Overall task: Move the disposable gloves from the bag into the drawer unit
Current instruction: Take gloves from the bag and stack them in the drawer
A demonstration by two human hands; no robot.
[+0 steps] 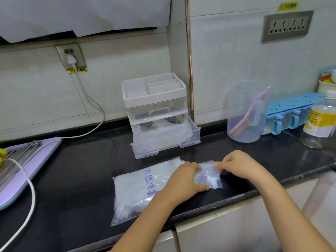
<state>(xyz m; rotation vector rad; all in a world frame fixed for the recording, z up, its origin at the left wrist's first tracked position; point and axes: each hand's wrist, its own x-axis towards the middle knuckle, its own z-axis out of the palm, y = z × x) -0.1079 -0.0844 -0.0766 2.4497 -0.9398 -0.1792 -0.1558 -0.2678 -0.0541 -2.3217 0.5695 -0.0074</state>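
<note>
Disposable gloves [127,195] are lying packed in a clear bag [138,184] with blue handwriting, which is resting flat on the black desk [72,179] near its front edge. The left hand [183,180] is lying over the bag's right end, its grip closing on the plastic with the fingers curling over the far edge and the thumb spreading along the near one. The right hand [238,164] is reaching in from the right, its grip pinching the loose, crumpled mouth of the bag between thumb and fingertips. To the left, a lilac board [27,170] is sitting on the desk with a white cord [31,197] trailing across it. Just beyond the bag, the drawer unit [156,104] is standing against the tiled wall; its bottom drawer [196,135] is hanging pulled out toward the bag, and more clear gloves are showing piled inside it. The drawer above it is sitting closed, and the divided tray on top is facing up. Farther right, a clear jug [236,113] is holding a pink brush [243,122] leaning inside it, with a blue rack [294,102] behind it and a yellow-labelled bottle [320,122] standing beside that.
</note>
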